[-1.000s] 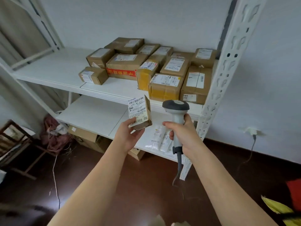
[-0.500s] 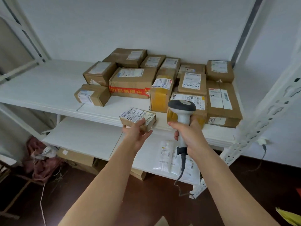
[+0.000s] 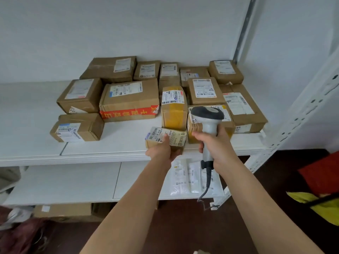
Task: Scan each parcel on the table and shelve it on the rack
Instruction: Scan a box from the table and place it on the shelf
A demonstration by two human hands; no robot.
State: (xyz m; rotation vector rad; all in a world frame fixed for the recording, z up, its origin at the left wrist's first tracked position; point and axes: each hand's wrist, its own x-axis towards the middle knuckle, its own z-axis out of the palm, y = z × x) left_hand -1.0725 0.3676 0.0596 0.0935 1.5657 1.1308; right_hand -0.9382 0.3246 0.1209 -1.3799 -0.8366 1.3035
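**Small parcel reaches the front of the rack shelf**

Since a second ago the small parcel (image 3: 166, 138) has gone from tilted upright in the air, label toward the camera, to lying flat with its label up at the front edge of the upper shelf (image 3: 110, 147). Half a second ago it was still short of the yellow-taped box (image 3: 174, 109); now it sits just in front of that box and just left of the box behind the scanner head. The camera has also drawn closer to the rack.

The parcel's long axis runs left to right, roughly along the shelf edge, its label's barcode end at the left. The left hand (image 3: 163, 151) holds it from the near side, thumb on top of the label, fingers curled under its near edge. Whether it rests fully on the shelf cannot be told.

The right hand (image 3: 215, 143) is wrapped round the handle of the scanner (image 3: 208, 123), which stands upright with its dark head facing the boxes and its cable (image 3: 206, 186) hanging below. White mailer bags (image 3: 183, 178) lie on the lower shelf (image 3: 73, 182).
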